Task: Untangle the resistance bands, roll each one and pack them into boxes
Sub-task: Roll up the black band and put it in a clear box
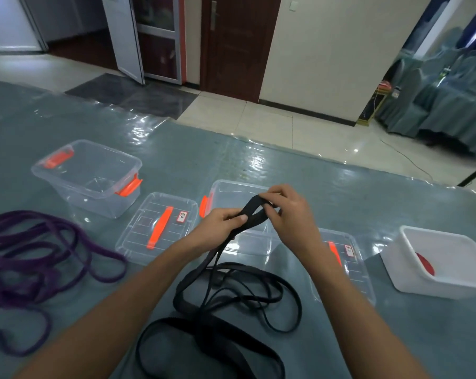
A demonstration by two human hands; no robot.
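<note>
Teal plastic-covered table (176, 160), where my left hand (220, 224) and right hand (291, 214) each pinch the loop of a black band (254, 212) at frame centre, its tangle below, purple bands (40, 253) heaped at left, clear boxes (94, 201) empty: rolling and packing look barely begun.

We see a matt, smooth black band (206, 326) at lower centre and matt purple bands (103, 253) at the left, both seemingly rubbery. The clear box (109, 153) at upper left and the flat lid (138, 236) beside it are glossy transparent plastic, with orange plastic latches (128, 186). The tub (423, 280) at the right is opaque white plastic. A shiny, wrinkled clear film (327, 192) covers the table's blue-grey cloth. Farther up we see polished floor tiles (258, 121) and a dark wooden door (237, 50).
</note>
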